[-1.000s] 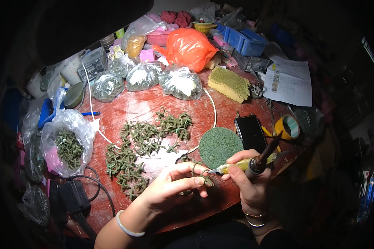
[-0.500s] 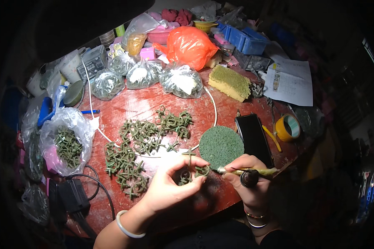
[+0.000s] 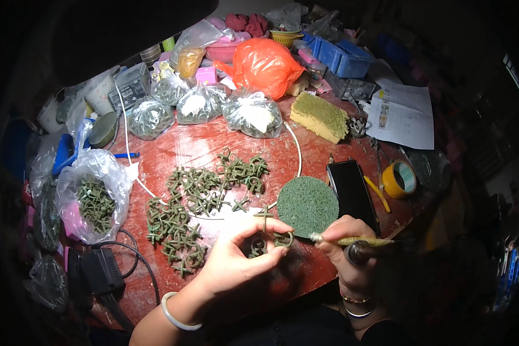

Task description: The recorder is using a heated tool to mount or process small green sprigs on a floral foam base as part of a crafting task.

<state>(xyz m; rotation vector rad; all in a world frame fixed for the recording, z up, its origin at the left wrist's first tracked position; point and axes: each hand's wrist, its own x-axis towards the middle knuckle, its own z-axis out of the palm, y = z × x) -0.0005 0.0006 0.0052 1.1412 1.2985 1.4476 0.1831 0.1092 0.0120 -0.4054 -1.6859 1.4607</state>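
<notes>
One small green ring piece (image 3: 282,239) sits pinched in my left hand (image 3: 236,262), the brush-tipped tool (image 3: 352,241) gripped in my right hand (image 3: 346,254) touching it, while I judge dozens of pieces (image 3: 196,213) beyond my left hand still unworked.

left hand (image 3: 236,262): bare, pale jade bangle on wrist | right hand (image 3: 349,259): bare, two thin metal bangles | no sleeves visible
</notes>
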